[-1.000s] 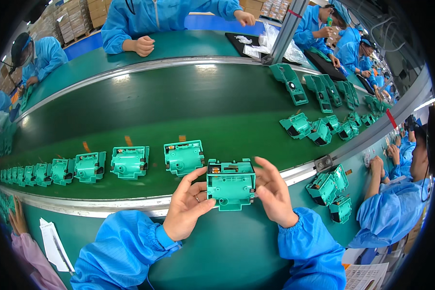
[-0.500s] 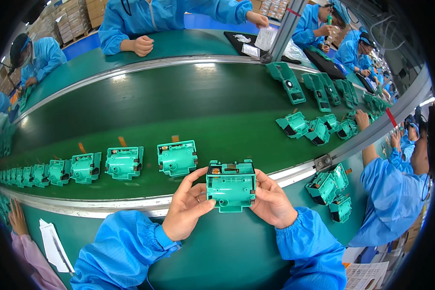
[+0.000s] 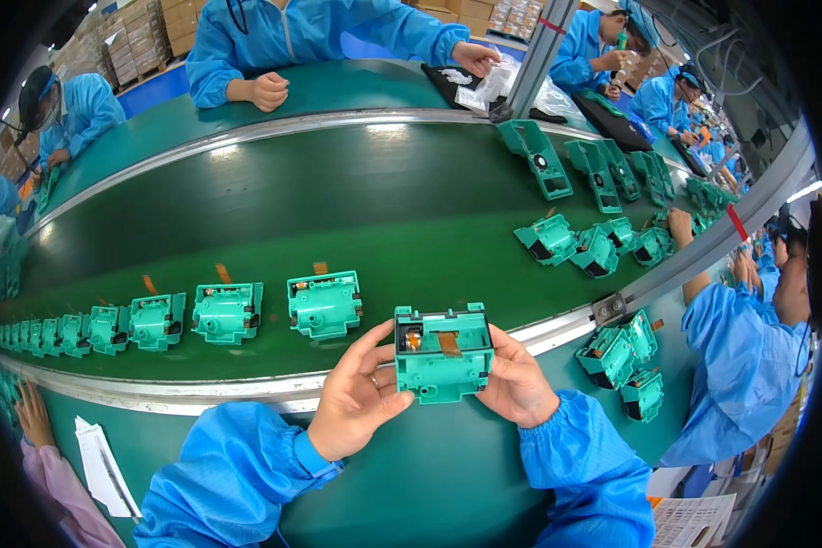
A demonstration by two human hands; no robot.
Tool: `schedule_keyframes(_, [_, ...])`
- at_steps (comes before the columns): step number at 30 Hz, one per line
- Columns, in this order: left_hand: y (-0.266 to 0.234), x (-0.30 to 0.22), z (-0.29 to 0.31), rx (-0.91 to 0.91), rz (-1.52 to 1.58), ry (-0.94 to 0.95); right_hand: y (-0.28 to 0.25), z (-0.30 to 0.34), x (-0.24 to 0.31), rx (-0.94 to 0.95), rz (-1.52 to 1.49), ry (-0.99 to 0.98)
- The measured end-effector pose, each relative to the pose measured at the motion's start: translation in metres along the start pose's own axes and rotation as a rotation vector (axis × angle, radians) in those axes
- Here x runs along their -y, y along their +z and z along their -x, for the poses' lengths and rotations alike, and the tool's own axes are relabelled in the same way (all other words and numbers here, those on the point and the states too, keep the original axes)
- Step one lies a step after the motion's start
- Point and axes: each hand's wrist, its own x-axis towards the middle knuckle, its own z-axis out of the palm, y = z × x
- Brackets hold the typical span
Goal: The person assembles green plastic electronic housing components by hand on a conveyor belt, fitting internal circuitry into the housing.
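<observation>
A teal-green plastic housing (image 3: 443, 370) is held between my two hands, just above the near rail of the belt. My left hand (image 3: 352, 402) grips its left side, thumb at the lower front corner. Its right side is held by my right hand (image 3: 519, 384), whose fingertips are partly hidden behind it. The upper opening is framed in black, and an orange-brown flat ribbon cable (image 3: 449, 344) shows inside, beside a small coppery part. Left of my hands, similar green housings (image 3: 324, 304) stand in a row on the belt, several with ribbon tabs sticking up.
The green belt (image 3: 274, 201) runs between metal rails (image 3: 201, 395). More housings (image 3: 616, 352) sit on the bench at right, near a co-worker's sleeve (image 3: 740, 365). Longer green shells (image 3: 539, 160) lie on the belt's far side. White papers with a pen (image 3: 105, 466) lie at left.
The housing in my hands has tipped, so its opening and ribbon cable show more. Housings on the belt have shifted slightly left. Across the belt, a co-worker's hand is now at clear plastic.
</observation>
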Motion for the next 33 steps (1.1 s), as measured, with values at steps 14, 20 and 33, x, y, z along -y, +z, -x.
schedule_keyframes(14, [0.001,0.001,0.001,0.042,-0.021,0.005,0.001,0.006,-0.009,0.085,-0.022,-0.176])
schedule_keyframes(20, [-0.003,-0.004,-0.003,0.076,-0.018,-0.153,0.037,0.02,-0.018,-0.037,0.841,-0.341])
schedule_keyframes(33, [-0.018,0.002,0.0,-0.097,0.653,-0.567,0.026,0.01,-0.014,-0.032,1.353,-0.66])
